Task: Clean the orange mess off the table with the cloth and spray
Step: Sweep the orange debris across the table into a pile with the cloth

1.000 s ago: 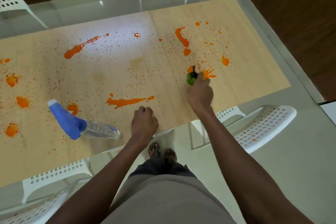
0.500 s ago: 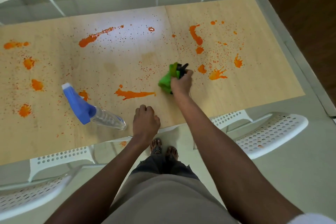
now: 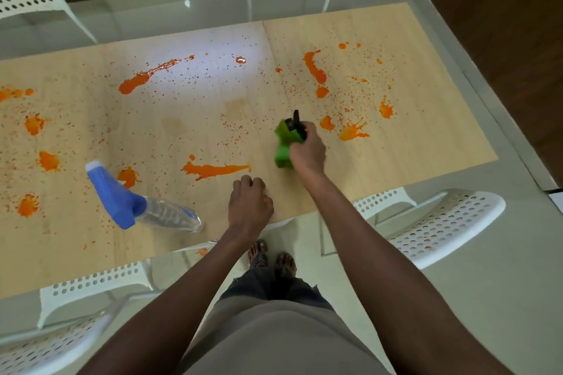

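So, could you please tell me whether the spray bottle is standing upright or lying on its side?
Lying on its side. The spray bottle rests flat on the table, its blue head pointing away from the person, and no hand touches it.

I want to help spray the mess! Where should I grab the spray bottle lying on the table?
Probably around the neck, where the blue head joins the clear body of the spray bottle. It lies on its side with the nozzle pointing away across the table, so come down from above on the near side. The left hand rests closest to it and holds nothing.
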